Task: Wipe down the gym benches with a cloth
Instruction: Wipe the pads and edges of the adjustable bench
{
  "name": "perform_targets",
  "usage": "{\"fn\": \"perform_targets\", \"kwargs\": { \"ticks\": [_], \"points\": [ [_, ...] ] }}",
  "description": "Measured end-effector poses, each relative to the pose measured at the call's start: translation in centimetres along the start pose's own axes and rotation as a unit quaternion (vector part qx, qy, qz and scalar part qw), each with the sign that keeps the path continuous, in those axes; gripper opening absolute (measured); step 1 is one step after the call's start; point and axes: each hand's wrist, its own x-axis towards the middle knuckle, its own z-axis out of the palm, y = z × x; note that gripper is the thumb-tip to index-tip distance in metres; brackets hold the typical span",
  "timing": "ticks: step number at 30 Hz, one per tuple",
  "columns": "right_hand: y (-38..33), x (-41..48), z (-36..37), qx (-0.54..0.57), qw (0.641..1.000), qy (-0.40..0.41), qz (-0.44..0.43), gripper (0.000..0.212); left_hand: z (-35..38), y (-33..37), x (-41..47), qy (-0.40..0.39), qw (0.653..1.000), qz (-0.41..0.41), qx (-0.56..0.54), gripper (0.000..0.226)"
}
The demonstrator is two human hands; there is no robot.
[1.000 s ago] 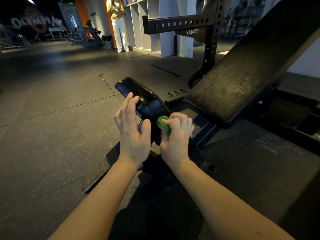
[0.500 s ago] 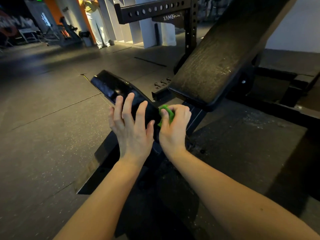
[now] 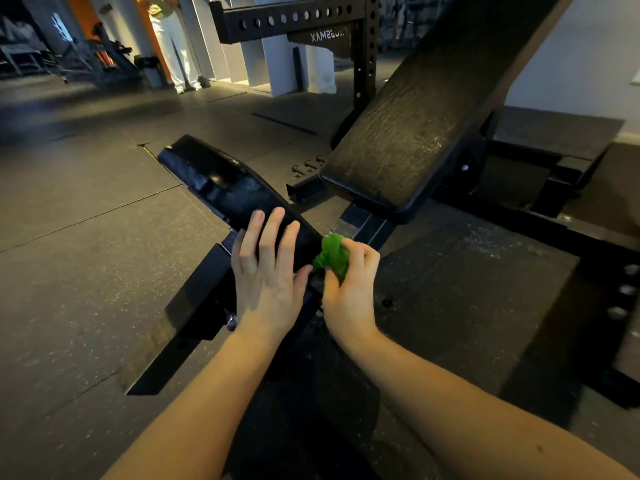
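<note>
A black adjustable gym bench fills the middle. Its tilted seat pad [image 3: 221,185] runs from upper left down toward my hands, and its inclined back pad [image 3: 415,109] rises to the upper right. My left hand [image 3: 266,271] lies flat on the near end of the seat pad with fingers spread. My right hand [image 3: 349,289] is closed around a bunched green cloth [image 3: 332,256], which touches the seat pad's near right edge just beside my left thumb.
The bench's black steel frame [image 3: 194,306] spreads over the dark rubber floor below my hands. A black rack with perforated uprights [image 3: 363,46] stands behind the back pad. A person in white trousers [image 3: 173,46] stands far back left beside white pillars.
The view has shifted and drawn closer to the bench. More of the green cloth sticks out of my right hand, and both hands stay at the seat pad's near end.
</note>
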Motion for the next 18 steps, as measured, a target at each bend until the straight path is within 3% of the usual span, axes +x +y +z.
{"fn": "perform_targets", "kwargs": {
  "ticks": [8,11,14,16,18],
  "points": [
    [2.5,0.3,-1.2,-0.017,0.999,-0.038,-0.029,0.029,0.5,-0.2,-0.2,0.006,1.0,-0.002,-0.01,0.061],
    [3.7,0.2,-1.6,-0.026,0.997,-0.058,0.035,0.033,0.5,-0.1,-0.1,0.005,1.0,-0.004,-0.009,0.062],
    [5.8,-0.7,-2.7,-0.047,0.981,-0.057,0.178,0.028,0.4,0.0,-0.2,0.008,1.0,-0.008,-0.009,0.063],
    [6.3,-0.6,-2.7,-0.02,0.968,-0.016,0.248,0.02,0.3,0.0,-0.1,0.008,1.0,-0.009,-0.007,0.063],
    [5.3,0.0,-2.0,0.018,0.968,0.026,0.248,0.011,0.3,0.0,0.1,0.005,1.0,-0.008,-0.006,0.062]
  ]
}}
